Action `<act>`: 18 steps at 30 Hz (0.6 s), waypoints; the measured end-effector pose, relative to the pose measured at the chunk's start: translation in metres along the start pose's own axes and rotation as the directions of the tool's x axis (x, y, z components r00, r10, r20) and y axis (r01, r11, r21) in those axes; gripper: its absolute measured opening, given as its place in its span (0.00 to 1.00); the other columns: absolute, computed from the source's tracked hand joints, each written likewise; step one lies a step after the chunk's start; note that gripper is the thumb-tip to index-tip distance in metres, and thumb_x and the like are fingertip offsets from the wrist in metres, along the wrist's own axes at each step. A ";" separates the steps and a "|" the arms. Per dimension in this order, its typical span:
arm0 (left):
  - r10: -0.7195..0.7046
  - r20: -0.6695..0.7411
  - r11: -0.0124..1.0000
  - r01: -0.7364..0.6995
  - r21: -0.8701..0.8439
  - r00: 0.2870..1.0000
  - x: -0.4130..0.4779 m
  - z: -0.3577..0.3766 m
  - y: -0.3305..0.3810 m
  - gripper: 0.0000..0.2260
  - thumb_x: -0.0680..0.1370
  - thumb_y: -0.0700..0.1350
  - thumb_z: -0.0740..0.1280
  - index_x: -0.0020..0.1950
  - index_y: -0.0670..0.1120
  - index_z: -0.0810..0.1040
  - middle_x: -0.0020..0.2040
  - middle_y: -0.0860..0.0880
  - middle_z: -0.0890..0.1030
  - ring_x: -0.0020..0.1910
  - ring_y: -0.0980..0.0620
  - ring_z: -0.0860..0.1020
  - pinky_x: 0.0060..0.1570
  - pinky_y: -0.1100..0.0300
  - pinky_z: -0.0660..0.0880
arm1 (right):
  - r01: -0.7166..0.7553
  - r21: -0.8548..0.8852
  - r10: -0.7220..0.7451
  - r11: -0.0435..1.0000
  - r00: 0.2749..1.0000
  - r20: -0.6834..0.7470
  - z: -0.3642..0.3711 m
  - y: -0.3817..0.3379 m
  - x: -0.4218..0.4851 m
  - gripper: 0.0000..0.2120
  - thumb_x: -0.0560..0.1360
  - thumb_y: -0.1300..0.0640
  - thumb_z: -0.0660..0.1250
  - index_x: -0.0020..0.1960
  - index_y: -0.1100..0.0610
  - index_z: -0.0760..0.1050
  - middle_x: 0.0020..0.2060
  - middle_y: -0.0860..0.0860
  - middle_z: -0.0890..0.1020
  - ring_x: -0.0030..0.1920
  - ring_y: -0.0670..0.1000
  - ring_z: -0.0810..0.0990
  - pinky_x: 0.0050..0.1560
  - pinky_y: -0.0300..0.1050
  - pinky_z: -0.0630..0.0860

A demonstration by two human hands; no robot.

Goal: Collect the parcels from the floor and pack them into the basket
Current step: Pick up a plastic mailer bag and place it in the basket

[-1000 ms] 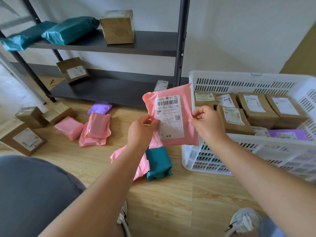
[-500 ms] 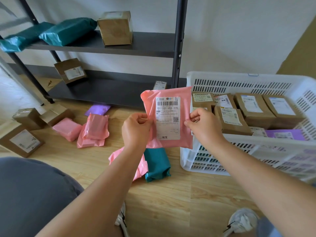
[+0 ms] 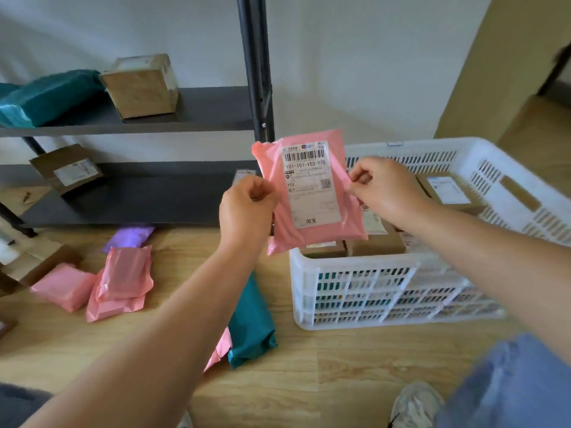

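Mid-frame, the left hand and right hand pinch the side edges of 1 pink mailer parcel, upright above the white basket.

Both arms out front, forearms bare. Left hand curled, fingers pinched at chest height; right hand same, thumb & fingertips pinched, knuckles up. Hands level w/ each other, apart.
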State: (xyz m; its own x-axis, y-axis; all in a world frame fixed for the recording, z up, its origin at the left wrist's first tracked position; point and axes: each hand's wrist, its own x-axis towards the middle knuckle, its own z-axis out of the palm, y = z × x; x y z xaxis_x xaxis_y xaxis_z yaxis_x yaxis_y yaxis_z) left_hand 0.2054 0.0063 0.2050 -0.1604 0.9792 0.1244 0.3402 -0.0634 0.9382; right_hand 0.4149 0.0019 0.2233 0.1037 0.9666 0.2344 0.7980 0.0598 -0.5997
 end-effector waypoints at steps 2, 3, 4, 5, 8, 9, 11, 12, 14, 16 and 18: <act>0.035 0.061 0.999 -0.035 0.001 0.998 0.005 0.025 0.016 0.06 0.76 0.39 0.71 0.42 0.50 0.80 0.43 0.53 0.83 0.42 0.50 0.83 0.46 0.51 0.82 | -0.045 0.021 0.045 0.999 0.999 -0.021 -0.020 0.021 0.012 0.01 0.75 0.59 0.70 0.45 0.55 0.78 0.37 0.47 0.81 0.36 0.48 0.83 0.44 0.51 0.82; 0.052 0.094 0.999 -0.052 -0.006 0.994 0.007 0.040 0.024 0.06 0.76 0.39 0.70 0.43 0.50 0.81 0.43 0.53 0.83 0.42 0.51 0.83 0.46 0.51 0.82 | -0.066 0.022 0.067 0.998 0.997 -0.036 -0.031 0.033 0.017 0.02 0.75 0.60 0.70 0.45 0.55 0.78 0.37 0.48 0.81 0.36 0.50 0.83 0.45 0.53 0.81; 0.061 0.128 0.998 -0.060 -0.012 0.990 0.009 0.055 0.031 0.05 0.76 0.39 0.70 0.44 0.50 0.82 0.43 0.54 0.83 0.42 0.51 0.83 0.46 0.52 0.82 | -0.088 0.020 0.089 0.996 0.995 -0.053 -0.040 0.045 0.022 0.02 0.74 0.60 0.70 0.44 0.55 0.78 0.36 0.48 0.82 0.38 0.51 0.83 0.47 0.54 0.81; 0.060 0.161 0.998 -0.059 -0.016 0.985 0.010 0.070 0.037 0.05 0.77 0.39 0.69 0.46 0.49 0.82 0.44 0.54 0.83 0.43 0.52 0.83 0.46 0.53 0.82 | -0.113 0.023 0.115 0.993 0.991 -0.070 -0.048 0.057 0.026 0.02 0.74 0.61 0.70 0.44 0.56 0.78 0.36 0.49 0.81 0.39 0.53 0.83 0.48 0.55 0.80; 0.034 0.248 0.999 -0.031 -0.015 0.968 0.014 0.112 0.046 0.07 0.79 0.40 0.67 0.52 0.49 0.83 0.48 0.53 0.83 0.44 0.52 0.82 0.46 0.54 0.82 | -0.193 0.049 0.197 0.980 0.973 -0.123 -0.064 0.087 0.036 0.03 0.73 0.62 0.70 0.44 0.56 0.78 0.35 0.48 0.80 0.41 0.56 0.82 0.46 0.50 0.80; 0.027 0.278 1.000 -0.024 -0.013 0.960 0.014 0.127 0.048 0.08 0.80 0.40 0.66 0.53 0.49 0.83 0.49 0.53 0.83 0.45 0.52 0.82 0.46 0.54 0.82 | -0.215 0.037 0.218 0.976 0.966 -0.140 -0.068 0.099 0.039 0.03 0.74 0.63 0.70 0.44 0.56 0.78 0.35 0.48 0.79 0.42 0.56 0.82 0.46 0.49 0.78; 0.028 0.345 0.999 -0.032 0.007 0.938 0.014 0.152 0.050 0.10 0.80 0.40 0.64 0.56 0.50 0.83 0.50 0.54 0.82 0.44 0.53 0.81 0.46 0.57 0.81 | -0.235 -0.034 0.227 0.971 0.961 -0.156 -0.074 0.122 0.042 0.03 0.73 0.64 0.69 0.44 0.56 0.78 0.37 0.50 0.80 0.44 0.56 0.81 0.47 0.49 0.76; 0.035 0.388 0.998 -0.054 0.039 0.921 0.013 0.166 0.051 0.11 0.81 0.40 0.63 0.59 0.50 0.82 0.51 0.55 0.81 0.41 0.55 0.80 0.43 0.60 0.81 | -0.254 -0.072 0.240 0.965 0.958 -0.156 -0.079 0.136 0.042 0.04 0.73 0.64 0.68 0.44 0.56 0.78 0.39 0.50 0.80 0.45 0.56 0.80 0.47 0.49 0.75; 0.032 0.475 0.988 -0.100 0.118 0.879 0.011 0.192 0.052 0.14 0.81 0.40 0.61 0.64 0.51 0.79 0.53 0.55 0.80 0.35 0.57 0.77 0.35 0.64 0.78 | -0.309 -0.131 0.288 0.942 0.945 -0.157 -0.088 0.163 0.043 0.06 0.72 0.65 0.66 0.44 0.56 0.78 0.41 0.50 0.81 0.45 0.55 0.79 0.43 0.47 0.73; 0.008 0.563 0.975 -0.132 0.181 0.827 0.008 0.217 0.050 0.17 0.82 0.39 0.58 0.66 0.51 0.77 0.55 0.52 0.79 0.30 0.57 0.73 0.26 0.65 0.73 | -0.354 -0.208 0.326 0.912 0.932 -0.156 -0.095 0.187 0.042 0.08 0.71 0.65 0.65 0.44 0.54 0.78 0.42 0.49 0.80 0.43 0.54 0.76 0.40 0.45 0.68; -0.006 0.631 0.952 -0.188 0.240 0.776 0.003 0.239 0.046 0.19 0.82 0.37 0.54 0.68 0.51 0.76 0.53 0.49 0.79 0.28 0.57 0.69 0.23 0.68 0.67 | -0.367 -0.301 0.343 0.880 0.930 -0.130 -0.099 0.205 0.041 0.08 0.72 0.65 0.65 0.46 0.54 0.77 0.45 0.51 0.80 0.44 0.55 0.76 0.41 0.45 0.68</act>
State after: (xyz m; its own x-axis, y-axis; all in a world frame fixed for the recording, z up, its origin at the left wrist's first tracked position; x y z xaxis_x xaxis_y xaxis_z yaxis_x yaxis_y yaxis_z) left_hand 0.4420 0.0524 0.1713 0.4581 0.8817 -0.1130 0.5767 -0.1981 0.7925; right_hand 0.6414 0.0290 0.1855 0.4478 0.8871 0.1118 0.8429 -0.3770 -0.3839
